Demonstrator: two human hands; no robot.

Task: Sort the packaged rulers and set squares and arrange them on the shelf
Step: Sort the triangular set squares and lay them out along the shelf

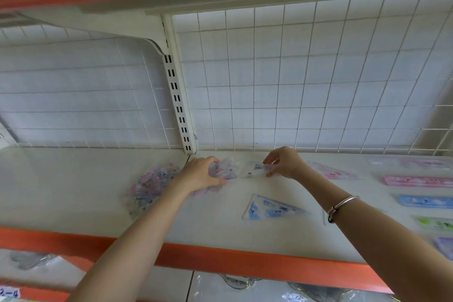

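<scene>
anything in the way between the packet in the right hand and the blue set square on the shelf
Nothing visible does. The right hand pinches a clear packaged set square, and only bare shelf lies between it and the blue set square. The pile under the left hand sits to the left.

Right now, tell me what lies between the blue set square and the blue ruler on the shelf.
In the head view, the right forearm with its silver bangle crosses that stretch, hiding the shelf beneath it.
</scene>
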